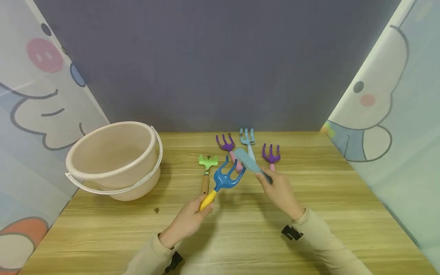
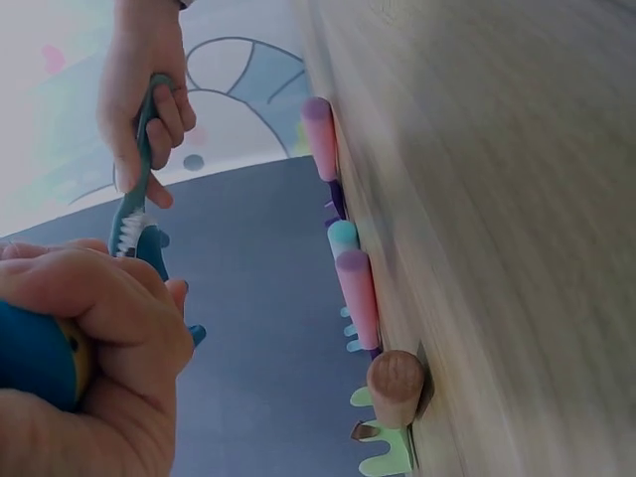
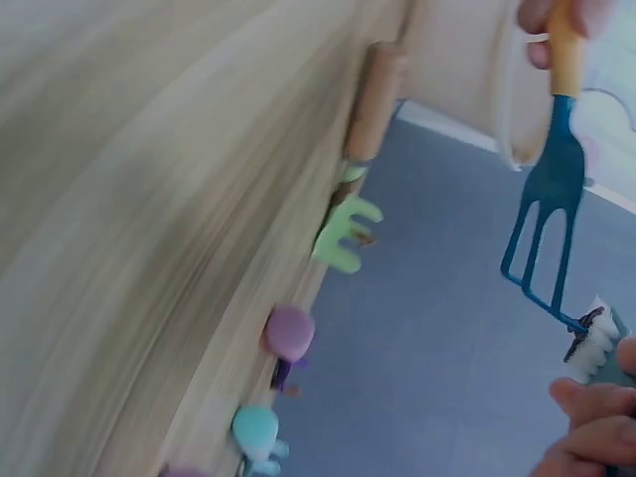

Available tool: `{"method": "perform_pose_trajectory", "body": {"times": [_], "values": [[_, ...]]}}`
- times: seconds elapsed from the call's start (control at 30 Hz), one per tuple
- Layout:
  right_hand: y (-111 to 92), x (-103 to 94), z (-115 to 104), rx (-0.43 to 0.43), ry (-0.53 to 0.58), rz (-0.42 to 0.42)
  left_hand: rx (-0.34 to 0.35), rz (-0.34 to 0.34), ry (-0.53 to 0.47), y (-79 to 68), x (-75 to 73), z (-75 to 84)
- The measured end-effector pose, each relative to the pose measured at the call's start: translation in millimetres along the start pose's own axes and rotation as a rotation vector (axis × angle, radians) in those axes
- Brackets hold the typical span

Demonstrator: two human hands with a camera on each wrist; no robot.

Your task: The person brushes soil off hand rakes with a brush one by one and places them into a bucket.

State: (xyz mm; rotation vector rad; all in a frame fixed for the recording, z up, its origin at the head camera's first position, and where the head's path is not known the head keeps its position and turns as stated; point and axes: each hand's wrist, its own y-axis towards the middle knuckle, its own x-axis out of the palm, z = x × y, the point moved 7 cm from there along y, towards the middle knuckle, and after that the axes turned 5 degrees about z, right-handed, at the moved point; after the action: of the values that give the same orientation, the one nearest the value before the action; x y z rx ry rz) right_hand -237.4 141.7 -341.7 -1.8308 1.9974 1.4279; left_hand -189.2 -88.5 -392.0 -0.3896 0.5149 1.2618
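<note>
My left hand (image 1: 187, 219) grips the yellow handle of a blue hand rake (image 1: 224, 180), held above the table with its three tines pointing up and away. My right hand (image 1: 281, 193) holds a blue-grey brush (image 1: 248, 160) by its dark handle end. In the right wrist view, the brush's white bristles (image 3: 594, 346) meet the tip of a rake tine, with a dark bit of dirt beside them. The left wrist view also shows the bristles (image 2: 129, 234) close against the rake. Part of the rake is hidden there behind my left fingers.
On the table lie a green rake (image 1: 208, 162) with a wooden handle, two purple rakes (image 1: 227, 146) with pink handles, and a light blue rake (image 1: 248, 138), some dirt-flecked. A pale bucket (image 1: 113, 149) stands left. A small dirt clump (image 1: 156, 210) lies near it.
</note>
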Motion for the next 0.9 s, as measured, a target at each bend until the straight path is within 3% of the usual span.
{"method": "perform_pose_trajectory", "body": {"times": [0.2, 0.33, 0.43, 0.67, 0.9], "values": [[-1, 4.0, 14, 0.292, 0.189, -0.14, 0.016, 0.004, 0.005, 0.0, -0.3, 1.8], [0, 4.9, 17, 0.438, 0.35, -0.157, 0.025, 0.001, 0.011, -0.6, -0.4, 2.6], [1, 3.6, 15, 0.471, 0.439, -0.151, 0.021, 0.006, 0.0, -1.0, -1.2, 1.7], [-1, 6.0, 16, 0.488, 0.488, -0.181, 0.004, 0.046, -0.005, -4.0, -8.2, -1.2], [-3, 7.1, 17, 0.523, 0.617, -0.211, -0.01, 0.099, -0.016, -8.5, -18.1, -0.2]]}}
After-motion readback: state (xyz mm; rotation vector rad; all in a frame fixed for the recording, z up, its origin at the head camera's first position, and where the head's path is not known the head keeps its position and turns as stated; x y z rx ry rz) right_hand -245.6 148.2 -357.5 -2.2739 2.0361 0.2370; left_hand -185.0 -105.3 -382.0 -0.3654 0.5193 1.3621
